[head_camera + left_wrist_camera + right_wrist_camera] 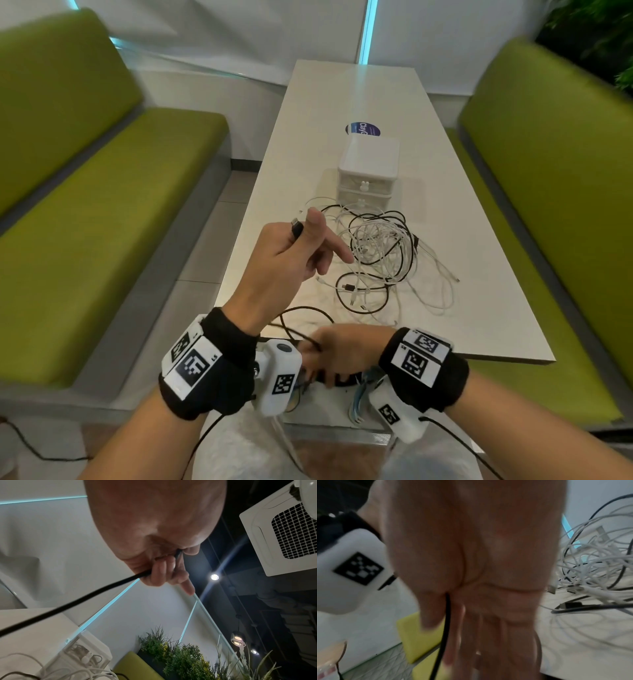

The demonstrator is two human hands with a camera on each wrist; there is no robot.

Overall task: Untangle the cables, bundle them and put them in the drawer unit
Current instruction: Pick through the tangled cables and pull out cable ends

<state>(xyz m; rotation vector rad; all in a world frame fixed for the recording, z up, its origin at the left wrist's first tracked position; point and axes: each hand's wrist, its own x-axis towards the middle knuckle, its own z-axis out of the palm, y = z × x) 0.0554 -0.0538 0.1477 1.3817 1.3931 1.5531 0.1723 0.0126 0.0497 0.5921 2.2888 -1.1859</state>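
A: Cables first: where do they lie?

B: Head view shows a tangle of white and black cables (380, 260) heaped mid-table (479, 308), just in front of the white drawer unit (368, 171), whose two drawers look closed. One black cable (301, 315) runs out of the heap towards the near edge, where both hands have it.

A: How does the left hand hold it?

B: Left hand (291, 260) is raised above the table's left side. Head view shows the black plug end sticking up between thumb and curled forefinger, with one finger pointing out towards the heap. Left wrist view adds what the head cannot see: the cable (68, 604) passes under the palm, clamped by the curled fingers (159, 573), and leaves taut towards the lower left.

A: And the right?

B: Right hand (342, 353) sits low at the near edge, knuckles up, so the head view hides its fingers. Right wrist view shows the underside: fingers (496, 642) long and pressed close together, thumb lying alongside, the black cable (443, 635) coming out between thumb and forefinger and hanging down. That picture is blurred; I cannot tell how firmly it is pinched.

A: Anything else?

B: Green benches (102, 240) flank the table, a round blue sticker (363, 129) lies beyond the unit, and the left wrist view catches plants (180, 658) and a ceiling vent (283, 534)
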